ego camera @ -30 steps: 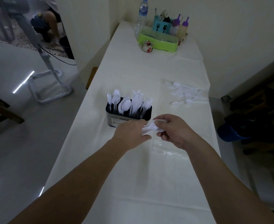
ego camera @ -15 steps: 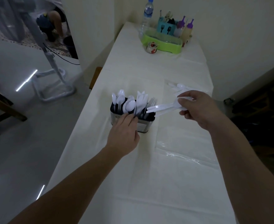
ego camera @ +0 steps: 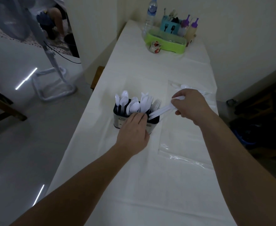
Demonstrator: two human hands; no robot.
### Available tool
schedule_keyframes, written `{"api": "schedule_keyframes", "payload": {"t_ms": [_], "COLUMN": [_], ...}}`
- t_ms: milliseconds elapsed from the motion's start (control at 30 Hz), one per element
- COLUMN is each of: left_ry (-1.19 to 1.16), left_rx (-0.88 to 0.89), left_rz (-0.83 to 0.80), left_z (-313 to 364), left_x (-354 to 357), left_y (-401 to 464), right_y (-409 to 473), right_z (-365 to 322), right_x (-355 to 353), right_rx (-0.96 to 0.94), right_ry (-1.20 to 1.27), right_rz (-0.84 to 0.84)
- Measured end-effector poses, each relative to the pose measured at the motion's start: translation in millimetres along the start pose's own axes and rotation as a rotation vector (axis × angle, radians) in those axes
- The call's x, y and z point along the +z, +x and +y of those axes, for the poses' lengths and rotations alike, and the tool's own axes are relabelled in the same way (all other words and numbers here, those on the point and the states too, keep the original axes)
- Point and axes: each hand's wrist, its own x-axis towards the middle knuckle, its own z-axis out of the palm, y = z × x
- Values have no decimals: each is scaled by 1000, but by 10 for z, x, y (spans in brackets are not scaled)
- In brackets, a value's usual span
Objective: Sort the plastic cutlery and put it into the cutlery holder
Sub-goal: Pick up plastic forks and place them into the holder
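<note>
A metal cutlery holder point(ego camera: 118, 122) stands mid-table, filled with upright white plastic spoons point(ego camera: 134, 106) and forks point(ego camera: 157, 102). My left hand point(ego camera: 133, 132) rests on the holder's near rim, fingers against its top edge. My right hand point(ego camera: 190, 107) holds a small bunch of white plastic cutlery point(ego camera: 160, 111) slanted down, its tips at the holder's right compartment. A few loose white pieces point(ego camera: 185, 86) lie on the table just beyond my right hand, mostly hidden by it.
A clear plastic bag point(ego camera: 181, 150) lies flat right of the holder. At the far end stand a green tray point(ego camera: 165, 44), a water bottle point(ego camera: 151, 12), a blue utensil box point(ego camera: 169, 26) and sauce bottles point(ego camera: 191, 28). A fan stand point(ego camera: 52, 82) is on the floor to the left.
My left hand let go of the cutlery bunch and moved onto the holder's rim. My right hand carried the bunch up and over, and its tips have lowered to the holder's right side.
</note>
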Motion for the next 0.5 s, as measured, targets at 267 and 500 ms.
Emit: {"api": "schedule_keyframes", "payload": {"t_ms": [267, 500], "left_ry": [-121, -78], "left_rx": [11, 16], "left_rz": [-41, -36], "left_z": [109, 66], "left_x": [51, 89], "left_y": [209, 225], "right_y": [104, 149], "right_z": [-27, 88], "right_x": [-50, 25], "right_rx": [54, 138], "right_ry": [127, 185], "right_rz": [-9, -30]}}
